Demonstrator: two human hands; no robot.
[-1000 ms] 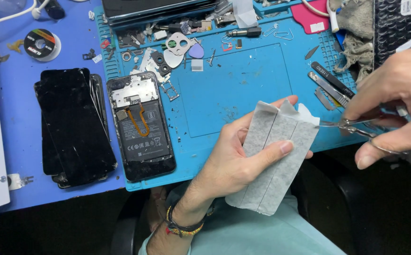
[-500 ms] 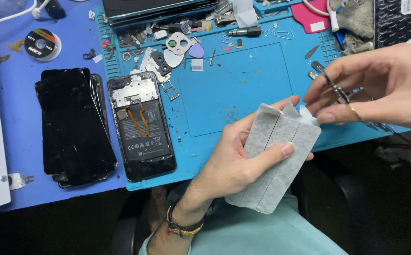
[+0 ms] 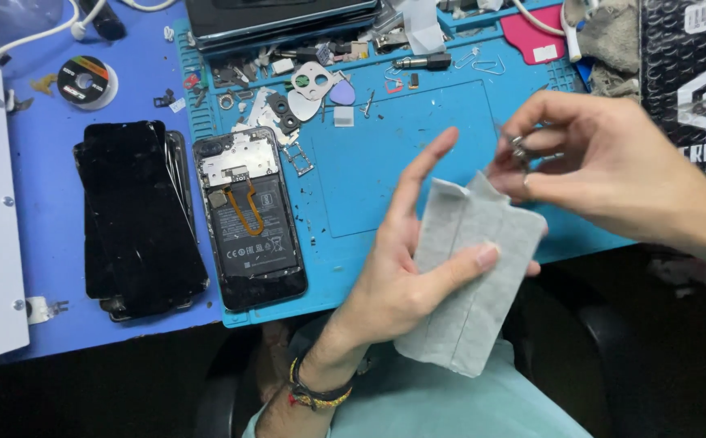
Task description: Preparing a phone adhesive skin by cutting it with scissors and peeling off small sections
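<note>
Grey sheet [image 3: 474, 268] under left thumb, tweezers [image 3: 520, 152] between right fingers [image 3: 547, 142]

The right hand [image 3: 612, 174] is hiding most of the small metal tool [image 3: 520, 152] — its shape is staying unclear — and the grey sheet [image 3: 470, 276] is covering the left hand's [image 3: 406, 284] fingers.

We see bright, even light from above on the blue mat [image 3: 385, 170], with soft glare on the black screen [image 3: 138, 219] left of the grip. Below the hands the picture falls dark. The right hand [image 3: 604, 174] is slightly motion-blurred.
</note>
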